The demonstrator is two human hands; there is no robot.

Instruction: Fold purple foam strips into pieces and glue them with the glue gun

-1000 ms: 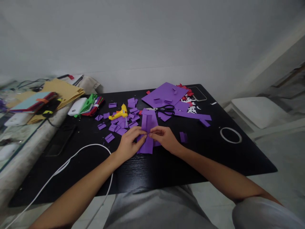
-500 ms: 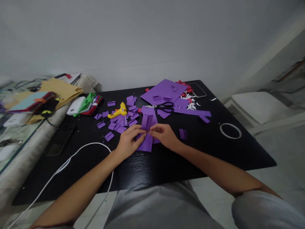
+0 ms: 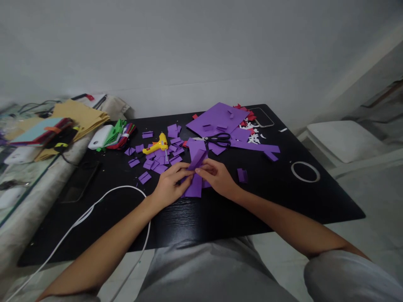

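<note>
Between my two hands is a folded purple paper strip (image 3: 198,158), tilted up to the right. My left hand (image 3: 172,183) pinches its lower left side, while the fingers of my right hand (image 3: 216,175) close on its right side. Under it lie more purple paper pieces (image 3: 193,189), partly hidden by my fingers. Just beyond my hands rest black-handled scissors (image 3: 217,140), their blades pointing left. A yellow glue gun (image 3: 157,145) lies to the left among several small folded purple pieces (image 3: 145,178).
A large purple sheet (image 3: 214,119) lies at the back near red and white scraps (image 3: 252,130). Further left are bundled coloured papers (image 3: 118,136), a dark phone (image 3: 80,184) and a white cable (image 3: 103,195). One folded piece (image 3: 242,175) sits right of my hands, before a white ring (image 3: 305,172).
The folded purple strip has turned from nearly upright to a slant, its far end swinging right. Both hands have stayed in about the same place.
</note>
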